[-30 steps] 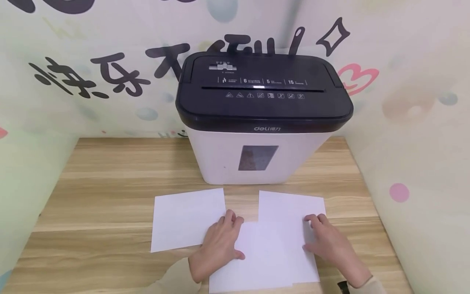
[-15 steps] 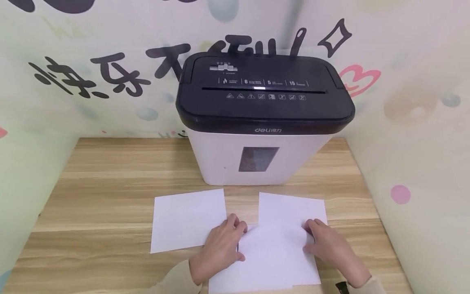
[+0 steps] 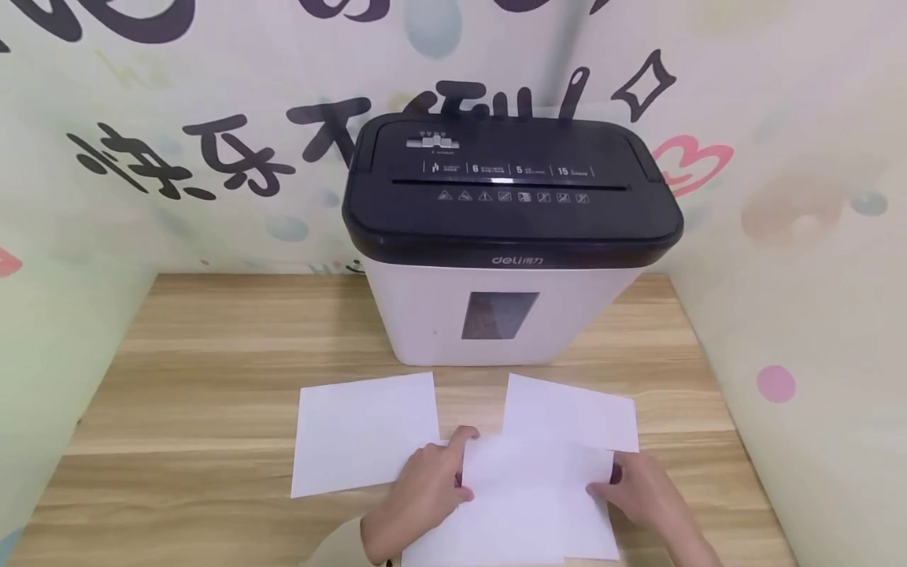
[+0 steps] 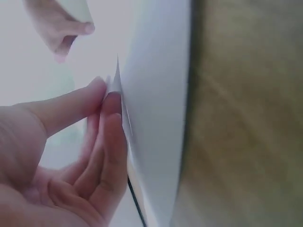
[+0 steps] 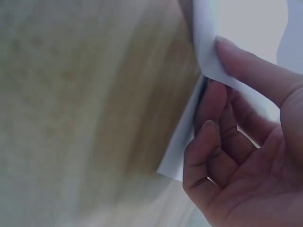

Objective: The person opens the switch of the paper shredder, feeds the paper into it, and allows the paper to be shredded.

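Note:
In the head view, a white sheet of paper (image 3: pixel 527 480) is raised at its far edge between my hands. My left hand (image 3: pixel 423 490) pinches its left edge; in the left wrist view, the thumb and fingers (image 4: pixel 113 125) close on the thin paper edge. My right hand (image 3: pixel 641 488) grips the right edge, thumb on top and fingers bent beneath, as the right wrist view confirms. Under it lie more white paper (image 3: pixel 432 543) and a sheet (image 3: pixel 570 409) reaching out behind. Another white sheet (image 3: pixel 364 437) lies flat to the left, partly behind my left hand.
A paper shredder (image 3: pixel 432 311) with a black top and white bin stands behind the papers. Its feed slot (image 3: pixel 510 184) runs across the top. Patterned walls (image 3: pixel 794 299) enclose the wooden table (image 3: pixel 212 346) at the back and both sides.
The top sheet's far edge has come up off the papers below. My right hand has shifted slightly nearer the body and now grips the sheet's edge. The camera view has tilted a little.

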